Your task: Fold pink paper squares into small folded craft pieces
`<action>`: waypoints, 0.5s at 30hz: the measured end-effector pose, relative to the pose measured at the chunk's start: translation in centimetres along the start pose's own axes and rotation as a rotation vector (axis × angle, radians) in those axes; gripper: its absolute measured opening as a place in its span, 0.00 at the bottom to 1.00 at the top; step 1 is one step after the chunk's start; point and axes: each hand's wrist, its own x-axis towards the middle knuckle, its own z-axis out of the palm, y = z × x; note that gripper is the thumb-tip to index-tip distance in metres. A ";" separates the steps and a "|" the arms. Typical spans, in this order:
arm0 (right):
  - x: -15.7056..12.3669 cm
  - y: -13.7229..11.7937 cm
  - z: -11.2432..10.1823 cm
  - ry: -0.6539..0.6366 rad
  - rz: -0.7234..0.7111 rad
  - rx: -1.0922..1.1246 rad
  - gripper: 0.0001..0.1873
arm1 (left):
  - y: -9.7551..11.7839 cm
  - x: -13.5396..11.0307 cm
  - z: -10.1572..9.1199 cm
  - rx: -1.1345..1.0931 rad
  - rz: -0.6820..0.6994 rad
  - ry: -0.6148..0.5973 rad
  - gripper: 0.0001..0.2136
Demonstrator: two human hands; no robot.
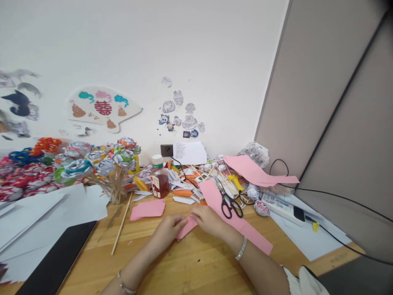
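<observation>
A small piece of pink paper (188,229) lies between my hands at the middle of the table. My left hand (168,230) pinches its left side between thumb and fingers. At its upper right edge, my right hand (205,218) grips it with bent fingers. Part of the paper is hidden under both hands. Just beyond my left hand rests a stack of pink paper pieces (147,209). Black-handled scissors (231,206) lie on a long pink paper strip (254,235) to the right of my right hand.
A wooden stick (122,223) and a black tablet-like slab (61,258) lie to the left. Paper flowers (115,159) stand in a container behind them. A jar (159,180) stands before scattered paper scraps (184,192). A power strip (282,209) with cables is at right.
</observation>
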 end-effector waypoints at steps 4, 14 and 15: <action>0.1 0.4 -0.1 0.052 0.025 0.064 0.09 | 0.2 -0.2 -0.5 -0.105 -0.055 0.009 0.16; 0.3 0.6 -0.6 0.113 0.105 0.230 0.10 | 0.3 0.1 -1.0 -0.194 -0.086 0.074 0.17; 0.3 0.6 -0.6 0.118 0.104 0.234 0.10 | 0.3 0.1 -1.0 -0.207 -0.091 0.075 0.17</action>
